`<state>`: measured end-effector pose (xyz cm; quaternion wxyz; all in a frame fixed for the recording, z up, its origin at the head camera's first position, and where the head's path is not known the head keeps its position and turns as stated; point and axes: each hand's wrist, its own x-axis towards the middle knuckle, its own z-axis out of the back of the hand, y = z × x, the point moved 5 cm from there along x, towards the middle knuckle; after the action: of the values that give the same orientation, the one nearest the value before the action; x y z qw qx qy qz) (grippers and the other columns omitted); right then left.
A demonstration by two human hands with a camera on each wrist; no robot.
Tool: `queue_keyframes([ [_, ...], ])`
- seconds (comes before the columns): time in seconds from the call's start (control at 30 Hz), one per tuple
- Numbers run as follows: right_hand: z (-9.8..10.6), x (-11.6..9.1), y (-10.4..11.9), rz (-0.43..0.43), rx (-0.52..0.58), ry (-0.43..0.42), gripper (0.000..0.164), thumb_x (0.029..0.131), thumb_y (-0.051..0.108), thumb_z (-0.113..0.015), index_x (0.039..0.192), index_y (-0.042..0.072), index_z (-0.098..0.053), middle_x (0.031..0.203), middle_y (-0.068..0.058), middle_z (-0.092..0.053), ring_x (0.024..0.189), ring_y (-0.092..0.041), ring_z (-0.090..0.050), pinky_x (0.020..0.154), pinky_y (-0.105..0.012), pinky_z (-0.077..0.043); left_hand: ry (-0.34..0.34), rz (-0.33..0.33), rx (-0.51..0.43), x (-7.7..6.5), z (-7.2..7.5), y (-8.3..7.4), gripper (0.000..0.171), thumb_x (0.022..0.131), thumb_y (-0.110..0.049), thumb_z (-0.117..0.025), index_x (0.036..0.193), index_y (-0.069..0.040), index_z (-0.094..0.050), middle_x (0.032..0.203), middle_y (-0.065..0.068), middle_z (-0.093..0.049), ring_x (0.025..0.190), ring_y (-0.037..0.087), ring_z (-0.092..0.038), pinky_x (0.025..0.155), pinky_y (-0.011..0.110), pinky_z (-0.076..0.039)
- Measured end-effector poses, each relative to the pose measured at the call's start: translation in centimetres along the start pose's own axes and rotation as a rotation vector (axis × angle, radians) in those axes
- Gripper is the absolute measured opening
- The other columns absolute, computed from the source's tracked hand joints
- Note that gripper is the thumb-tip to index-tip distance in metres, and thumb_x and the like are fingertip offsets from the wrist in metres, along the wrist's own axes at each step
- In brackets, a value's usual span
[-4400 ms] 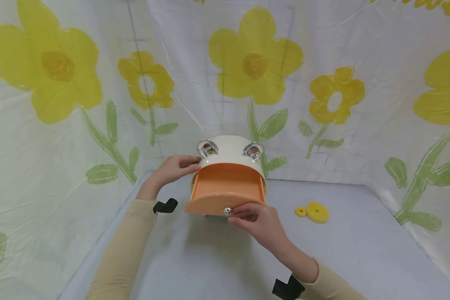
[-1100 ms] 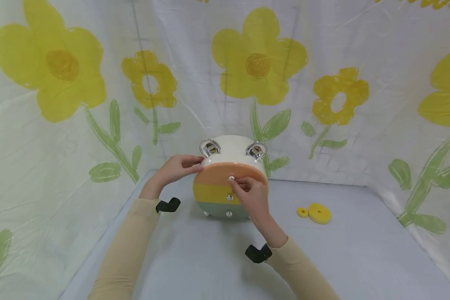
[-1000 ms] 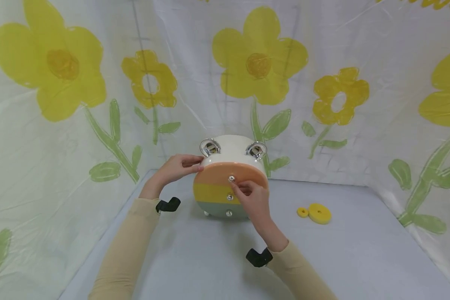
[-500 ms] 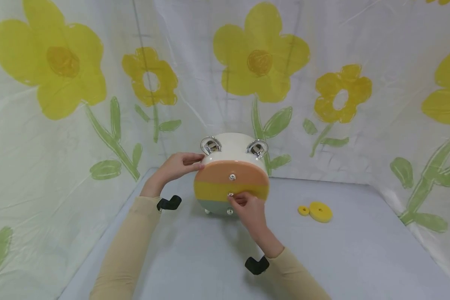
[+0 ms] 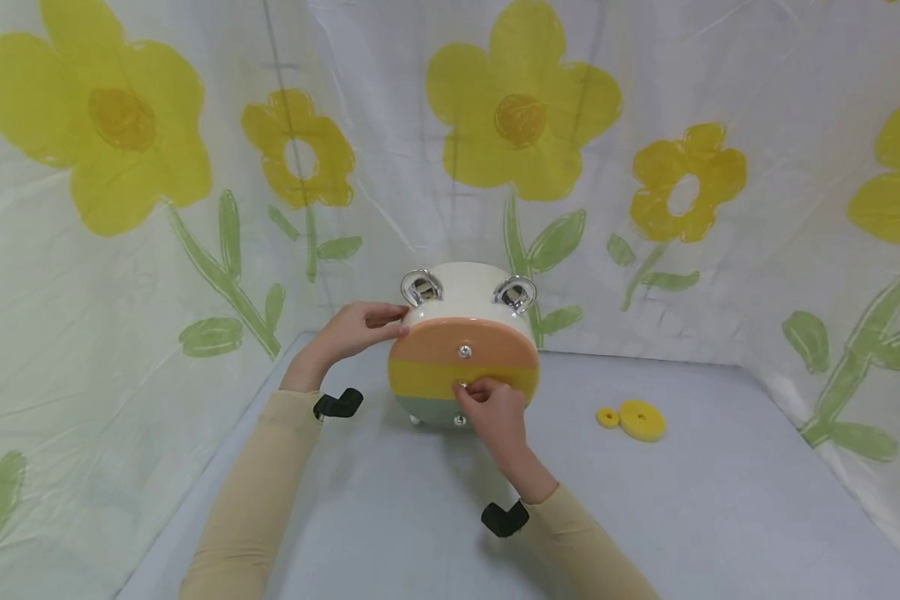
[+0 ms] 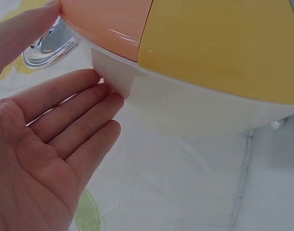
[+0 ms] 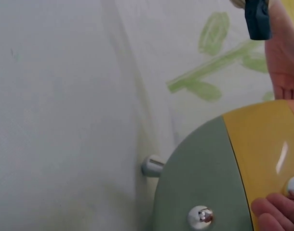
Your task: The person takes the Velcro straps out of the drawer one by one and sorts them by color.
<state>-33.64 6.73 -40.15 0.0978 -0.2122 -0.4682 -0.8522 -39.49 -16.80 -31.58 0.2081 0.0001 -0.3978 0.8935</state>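
Note:
A small rounded white cabinet (image 5: 468, 287) with silver ring-shaped ears stands on the table, its front striped by an orange drawer (image 5: 429, 340), a yellow drawer (image 5: 422, 379) and a grey-green drawer (image 5: 425, 408). All three drawers are flush. My left hand (image 5: 351, 331) steadies the cabinet's upper left side; in the left wrist view its fingers lie nearly straight against the white shell, thumb at the orange edge. With fingertips and thumb, my right hand (image 5: 497, 421) pinches the yellow drawer's silver knob (image 7: 293, 185), partly hidden by the fingers in the head view.
To the right of the cabinet, a yellow disc (image 5: 642, 421) and a smaller yellow ring (image 5: 607, 417) lie side by side on the pale table (image 5: 705, 500). A white curtain (image 5: 390, 167) printed with yellow flowers hangs close behind and along both sides.
The orange drawer, pulled out and bare inside at first, has been pushed in. My right hand has gone from its knob down to the yellow drawer's knob. The left hand stays put.

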Motion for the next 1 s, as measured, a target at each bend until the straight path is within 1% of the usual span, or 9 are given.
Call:
queue_keyframes([
  [0.13, -0.15, -0.04, -0.05, -0.004, -0.016, -0.019, 0.026, 0.081, 0.034, -0.074, 0.067, 0.013, -0.072, 0.059, 0.004, -0.066, 0.052, -0.005, -0.057, 0.048, -0.021, -0.047, 0.001, -0.003, -0.002, -0.09, -0.05, -0.01, 0.061, 0.085, -0.053, -0.064, 0.135, -0.020, -0.055, 0.137, 0.003, -0.055, 0.128, 0.026, -0.050, 0.104, 0.048, -0.042],
  [0.33, -0.31, -0.11, -0.13, 0.019, -0.047, -0.047, 0.026, 0.080, 0.035, -0.073, 0.065, 0.014, -0.071, 0.058, 0.005, -0.066, 0.052, -0.003, -0.057, 0.049, -0.020, -0.046, -0.002, 0.006, 0.005, -0.20, -0.12, 0.19, 0.062, 0.084, -0.054, -0.064, 0.135, -0.020, -0.055, 0.137, 0.004, -0.055, 0.128, 0.026, -0.050, 0.104, 0.049, -0.042],
  [0.6, -0.20, -0.32, -0.10, 0.016, -0.041, -0.079, 0.025, 0.079, 0.032, -0.073, 0.062, 0.014, -0.069, 0.057, 0.005, -0.065, 0.051, -0.004, -0.056, 0.048, -0.021, -0.046, -0.005, 0.006, 0.004, -0.19, -0.22, -0.11, 0.061, 0.084, -0.053, -0.065, 0.134, -0.021, -0.056, 0.136, 0.003, -0.055, 0.128, 0.025, -0.051, 0.104, 0.047, -0.042],
  [1.0, -0.18, -0.79, 0.17, -0.010, -0.042, -0.071, 0.026, 0.079, 0.032, -0.074, 0.065, 0.012, -0.069, 0.058, 0.003, -0.065, 0.051, -0.006, -0.055, 0.050, -0.021, -0.047, -0.005, 0.011, 0.013, -0.17, -0.30, 0.00, 0.062, 0.084, -0.054, -0.065, 0.135, -0.020, -0.055, 0.137, 0.003, -0.055, 0.128, 0.026, -0.050, 0.104, 0.048, -0.042],
])
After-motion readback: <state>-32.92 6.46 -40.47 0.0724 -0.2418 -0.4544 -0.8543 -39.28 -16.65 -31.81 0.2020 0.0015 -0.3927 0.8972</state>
